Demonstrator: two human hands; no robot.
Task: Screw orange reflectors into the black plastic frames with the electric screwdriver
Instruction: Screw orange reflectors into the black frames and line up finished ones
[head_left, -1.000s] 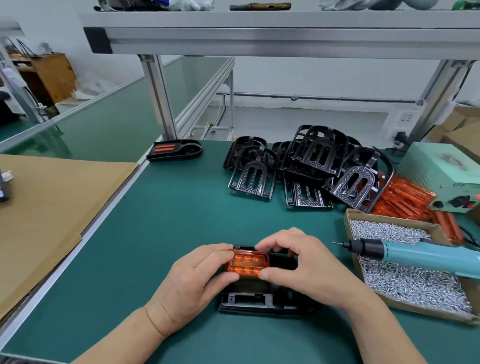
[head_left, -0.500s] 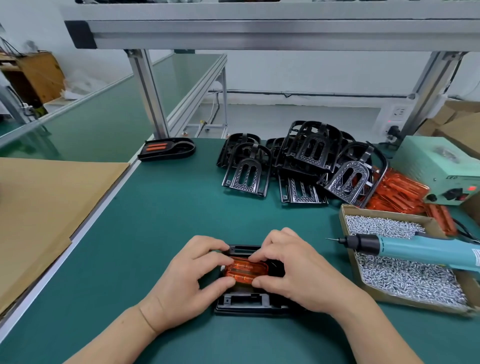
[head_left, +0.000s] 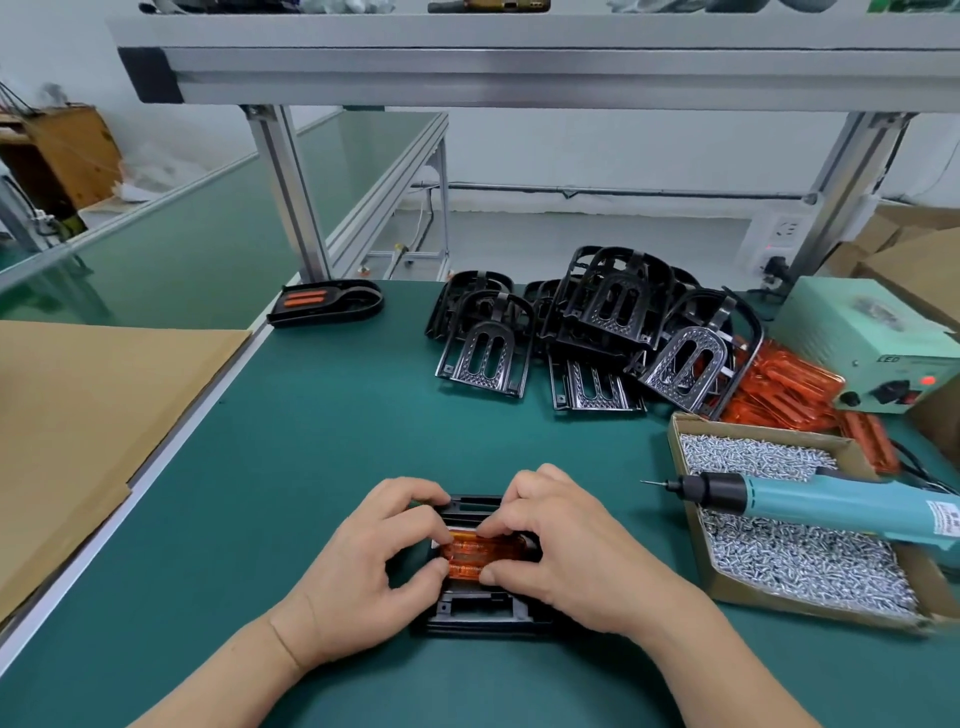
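Orange reflector (head_left: 480, 558) lowered into black frame (head_left: 483, 616). Left hand (head_left: 358, 566) and right hand (head_left: 576, 561) pinch it, fingers (head_left: 498, 525) clamped (both ends). Seat it flush before driving.

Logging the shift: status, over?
Left hand and right hand pinch reflector on frame. Screwdriver lies on screw box, untouched. Nothing blocking.

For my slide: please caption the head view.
Left hand and right hand hold an orange reflector on a black frame; screwdriver lies on the screw box.
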